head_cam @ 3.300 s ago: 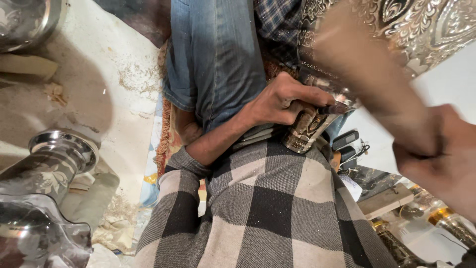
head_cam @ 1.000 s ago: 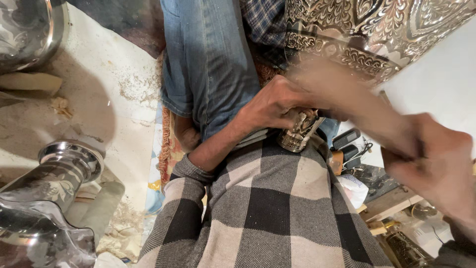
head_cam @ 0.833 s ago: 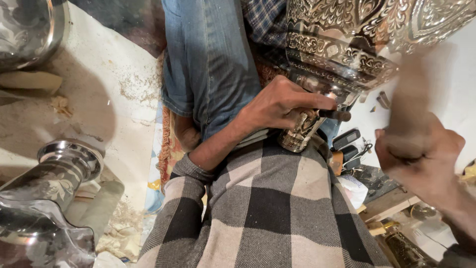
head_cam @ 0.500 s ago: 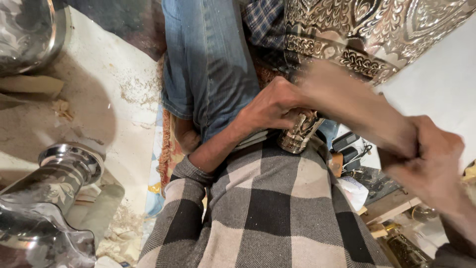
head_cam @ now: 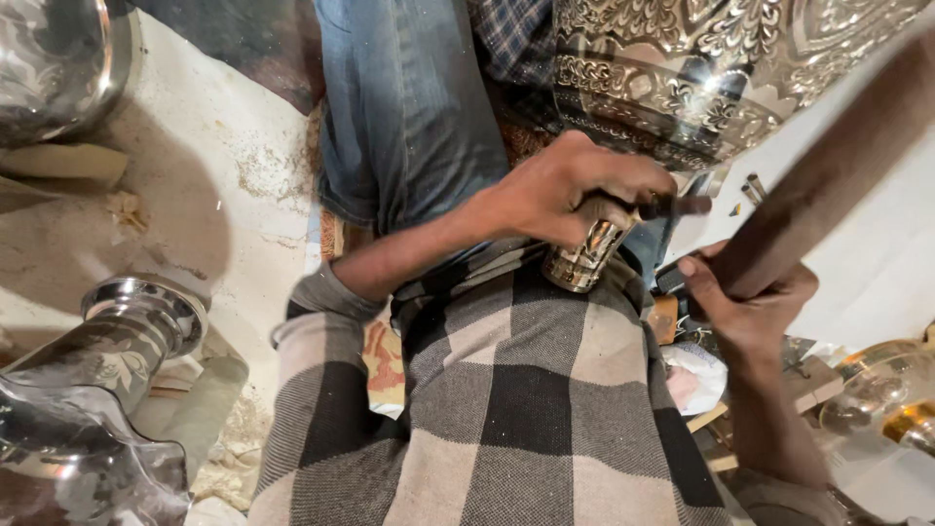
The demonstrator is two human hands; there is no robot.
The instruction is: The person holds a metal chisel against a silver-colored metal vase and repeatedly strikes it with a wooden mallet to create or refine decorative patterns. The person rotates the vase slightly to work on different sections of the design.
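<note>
A: Entry, largest first. The embossed silver vessel (head_cam: 701, 78) fills the top of the view, its narrow patterned stem (head_cam: 584, 258) reaching down onto the checked blanket (head_cam: 526, 390) over the person's lap. Sheet metal in relief: judged rigid overall and fairly heavy, but the raised pattern would dent under a stray blow, and the polish looks slippery.

B: Where to take hold of it?

A: At the stem, just below the bowl, where it is narrowest. The left hand (head_cam: 575, 190) is already there, its grip clenched around a small dark punch (head_cam: 672, 206) set against the vessel's lower edge, the heel of the hand seeming to steady the stem.

B: Right hand?

A: The right hand (head_cam: 750, 302), beside the stem and lower than the bowl, has its grip closed around the handle of a dark wooden mallet (head_cam: 828, 185). The mallet is motion-blurred; its head is not clearly readable.

B: Surroundings, relative to the vessel?

A: Well away from it, by the frame's left edge, a silver pedestal piece (head_cam: 117, 341) lies on the dusty floor (head_cam: 224, 175). Below the vessel, past the right hand, small tools and a brassy fitting (head_cam: 906, 414) lie scattered; details too small to tell.
</note>
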